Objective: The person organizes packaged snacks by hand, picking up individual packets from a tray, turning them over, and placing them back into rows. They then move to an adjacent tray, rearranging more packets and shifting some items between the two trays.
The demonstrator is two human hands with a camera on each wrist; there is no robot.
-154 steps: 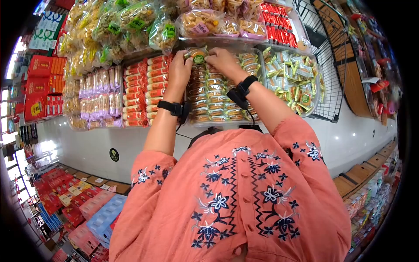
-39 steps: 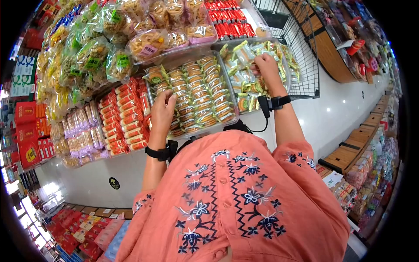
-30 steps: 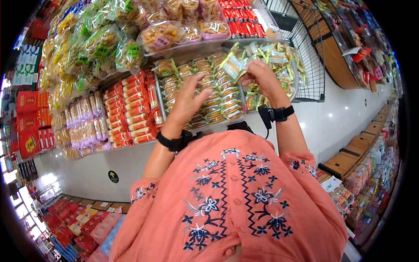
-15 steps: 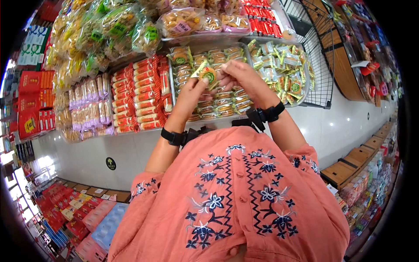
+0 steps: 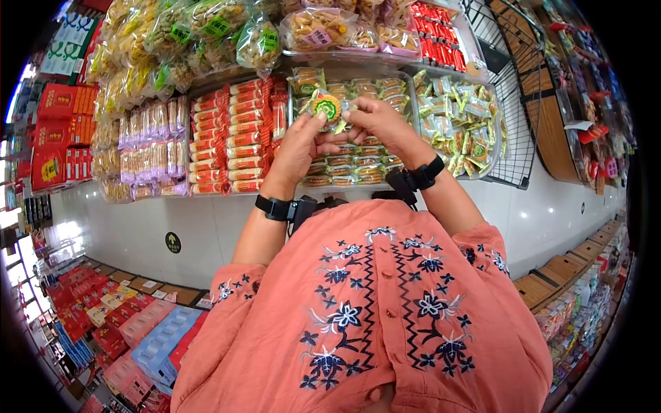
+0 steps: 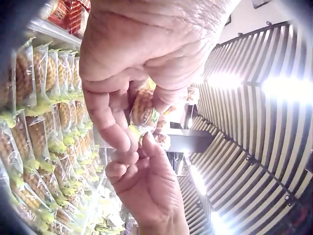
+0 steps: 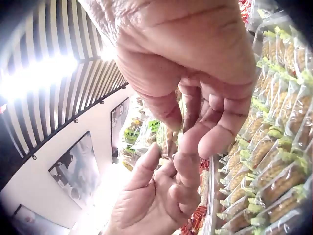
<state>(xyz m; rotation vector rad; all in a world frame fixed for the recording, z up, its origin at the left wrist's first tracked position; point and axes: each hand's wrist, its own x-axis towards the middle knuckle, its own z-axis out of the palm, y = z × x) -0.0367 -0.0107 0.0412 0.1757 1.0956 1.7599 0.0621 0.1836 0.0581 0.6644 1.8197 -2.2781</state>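
In the head view a wrapped waffle cookie, with a round green and orange label, is held up over the tray of cookies. My left hand grips it from the left, thumb on the front. My right hand pinches the wrapper's right end between thumb and fingers. The left wrist view shows the cookie's ridged side between left thumb and fingers, with the right fingertips right at the wrapper's end. Another labelled packet lies at the tray's back left corner, on top of the rows.
To the right stands a tray of jumbled green-and-clear packets, then a wire shopping cart. Red-wrapped rolls fill the section to the left. Bagged snacks rise behind the cookie tray.
My right hand took a packet from the right-hand tray and brought it left over the cookies. My left hand took hold of it, and now my right hand pinches its other end.
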